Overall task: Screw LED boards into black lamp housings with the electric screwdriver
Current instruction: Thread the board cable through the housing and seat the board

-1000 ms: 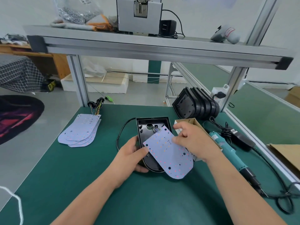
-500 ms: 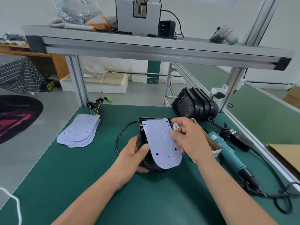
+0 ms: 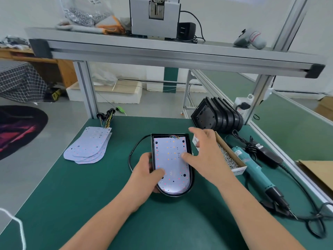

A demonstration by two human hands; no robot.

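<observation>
LED board (image 3: 171, 159) sits flat inside black lamp housing (image 3: 192, 170), square end at 12 o'clock, rounded end at 6. Housing lies mid-bench on green mat (image 3: 90, 195). Coloured wires (image 3: 174, 137) bunch at the board's 12 o'clock edge. No screws visible in the board holes, though they're too small to be sure.

Left hand (image 3: 146, 175): wrapped round the housing's 8 o'clock edge, thumb (image 3: 159, 171) pressing down on the board's lower left.

Right hand (image 3: 207, 152): open, fingers spread, holding nothing. Thumb tip (image 3: 185, 156) touches the board at its 3 o'clock edge; the other fingers hover above the housing's 2 o'clock corner and the near end of the screw box (image 3: 238, 170).

Electric screwdriver (image 3: 252, 168): lying on the mat at 3–4 o'clock from the housing, just beyond the screw box, bit end pointing to 5 o'clock, nobody touching it.

Around the housing: spare boards (image 3: 88, 147) fanned at 10 o'clock, empty housings (image 3: 218, 118) stacked on edge at 1 o'clock, power adapter (image 3: 268, 156) at 3 o'clock past the driver. Black cable (image 3: 132, 156) loops off the housing's 9 o'clock side.
</observation>
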